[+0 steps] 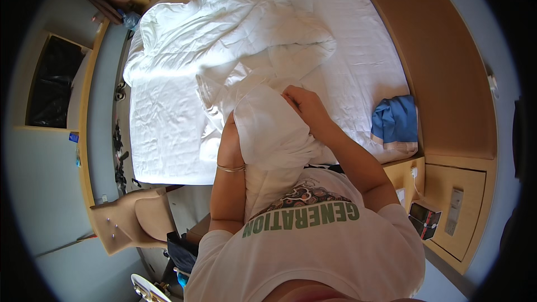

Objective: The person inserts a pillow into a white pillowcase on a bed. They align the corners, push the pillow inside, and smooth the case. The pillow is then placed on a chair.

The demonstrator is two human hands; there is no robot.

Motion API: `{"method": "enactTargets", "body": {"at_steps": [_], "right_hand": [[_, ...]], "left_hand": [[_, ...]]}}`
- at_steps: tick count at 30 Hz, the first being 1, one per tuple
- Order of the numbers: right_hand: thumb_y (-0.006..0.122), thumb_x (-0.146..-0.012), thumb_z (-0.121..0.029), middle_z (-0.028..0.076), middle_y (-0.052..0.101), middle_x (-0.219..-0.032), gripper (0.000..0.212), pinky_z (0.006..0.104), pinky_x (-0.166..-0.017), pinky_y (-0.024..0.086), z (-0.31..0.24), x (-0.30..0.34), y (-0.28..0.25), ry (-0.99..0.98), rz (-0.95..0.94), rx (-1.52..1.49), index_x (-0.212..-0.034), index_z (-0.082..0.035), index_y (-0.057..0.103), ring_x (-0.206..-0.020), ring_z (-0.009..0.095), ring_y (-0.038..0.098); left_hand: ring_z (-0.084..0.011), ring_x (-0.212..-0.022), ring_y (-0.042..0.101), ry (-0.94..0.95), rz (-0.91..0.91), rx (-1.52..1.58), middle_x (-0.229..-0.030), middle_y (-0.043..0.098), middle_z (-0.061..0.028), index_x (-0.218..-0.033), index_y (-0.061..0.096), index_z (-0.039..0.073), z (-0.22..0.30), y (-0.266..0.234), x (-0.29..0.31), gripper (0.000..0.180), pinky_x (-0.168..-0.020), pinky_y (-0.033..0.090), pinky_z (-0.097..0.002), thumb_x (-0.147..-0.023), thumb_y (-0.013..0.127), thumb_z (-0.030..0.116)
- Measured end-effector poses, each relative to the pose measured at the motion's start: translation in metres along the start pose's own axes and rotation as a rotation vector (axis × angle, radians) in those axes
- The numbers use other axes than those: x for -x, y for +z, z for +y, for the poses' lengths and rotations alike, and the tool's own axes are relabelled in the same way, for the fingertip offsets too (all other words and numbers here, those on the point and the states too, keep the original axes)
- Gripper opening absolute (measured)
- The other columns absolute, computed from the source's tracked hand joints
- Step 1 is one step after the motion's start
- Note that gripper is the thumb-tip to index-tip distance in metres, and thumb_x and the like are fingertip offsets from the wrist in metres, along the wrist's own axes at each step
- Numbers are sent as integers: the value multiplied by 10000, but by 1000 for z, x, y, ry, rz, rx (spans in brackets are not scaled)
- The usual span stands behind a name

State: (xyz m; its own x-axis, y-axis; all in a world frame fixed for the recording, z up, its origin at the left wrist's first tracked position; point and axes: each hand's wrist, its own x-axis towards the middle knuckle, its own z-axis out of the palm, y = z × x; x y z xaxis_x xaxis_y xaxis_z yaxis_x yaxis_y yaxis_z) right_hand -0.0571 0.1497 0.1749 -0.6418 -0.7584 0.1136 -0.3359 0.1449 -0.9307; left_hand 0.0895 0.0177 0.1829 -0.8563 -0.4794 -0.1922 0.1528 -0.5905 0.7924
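A piece of white bed linen is bunched up in front of my body, hanging from the bed's edge down against my shirt. My right hand is closed on its upper right edge, fingers curled into the fabric. My left hand reaches under a fold at the left side; its fingers are hidden by the cloth. Whether the linen is a pillowcase or a cover cannot be made out. Beyond it, a thick white duvet lies crumpled on the bed.
The bed has a white sheet and a brown padded headboard at right. A folded blue cloth lies near the headboard. A wooden nightstand holds a dark box. To the left are a tan chair and a plastic bottle.
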Motion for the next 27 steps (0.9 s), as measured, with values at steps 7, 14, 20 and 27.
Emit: {"method": "enactTargets", "body": {"at_steps": [7,14,20,27], "right_hand": [[584,-916,-231,145,598,-749,208,406,-630,455,35,12,-3,124,-18,239,-812,-52,559,-729,348,575],[650,-815,-180,79,613,-912,133,410,-727,482,34,38,-39,-230,-144,808,-860,-59,618,-895,317,571],[697,-792,-181,110,574,-858,191,415,-691,476,-11,31,-35,-417,119,364,-884,-53,587,-818,290,569],[675,-830,-184,110,555,-660,249,413,-542,444,14,38,-7,-427,104,443,-696,-48,514,-613,319,543]], "left_hand": [[-79,-859,621,-102,-26,-290,-977,683,-22,-1081,659,-6,-11,3,-3,195,-746,508,-223,-911,602,72],[-121,-908,617,17,-126,-504,-1036,673,-40,-1146,619,-29,-16,2,-20,275,-786,521,-263,-926,583,133],[-124,-935,603,148,16,-442,-1069,667,-47,-1173,611,-40,-38,16,-19,321,-799,515,-278,-920,579,154],[-114,-770,604,-37,56,-872,-858,678,-26,-970,676,-27,-19,-11,-27,234,-685,493,-255,-910,584,180]]}}
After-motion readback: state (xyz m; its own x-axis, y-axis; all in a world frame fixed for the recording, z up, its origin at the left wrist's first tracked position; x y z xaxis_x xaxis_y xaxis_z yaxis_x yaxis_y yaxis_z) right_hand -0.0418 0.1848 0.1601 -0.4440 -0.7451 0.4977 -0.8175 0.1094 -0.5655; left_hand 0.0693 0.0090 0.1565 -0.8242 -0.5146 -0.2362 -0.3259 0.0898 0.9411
